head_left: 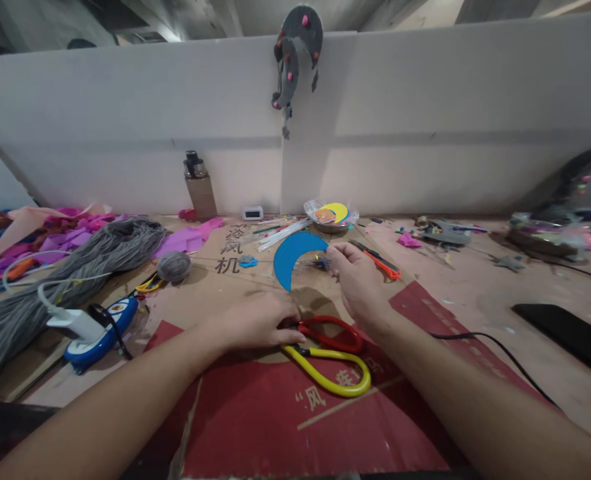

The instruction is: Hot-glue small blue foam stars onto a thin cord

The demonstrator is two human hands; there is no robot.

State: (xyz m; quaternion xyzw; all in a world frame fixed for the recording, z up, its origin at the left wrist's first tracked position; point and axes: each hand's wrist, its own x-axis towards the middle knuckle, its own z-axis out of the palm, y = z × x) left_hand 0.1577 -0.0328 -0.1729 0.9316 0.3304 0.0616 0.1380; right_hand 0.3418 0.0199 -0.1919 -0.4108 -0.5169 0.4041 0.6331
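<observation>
My right hand (356, 273) pinches one tip of a blue crescent-shaped piece (288, 257) between thumb and fingers, holding it up above the cardboard. My left hand (263, 321) is closed around the blade end of scissors (320, 383) with one red and one yellow handle loop. Those loops point right, over the red printed part of the cardboard sheet (245, 427). The scissors' blades are hidden under my left hand. Just behind my right hand lies an orange-red-handled tool (386, 267).
Left: grey yarn (120, 250), a yarn ball (174, 267), a blue power strip (103, 337) with a white plug. Back: a clear dish (331, 223) holding a yellow crescent, and a brown box-shaped device (201, 195). Right: a black phone-like slab (568, 337) and a black cable (495, 343).
</observation>
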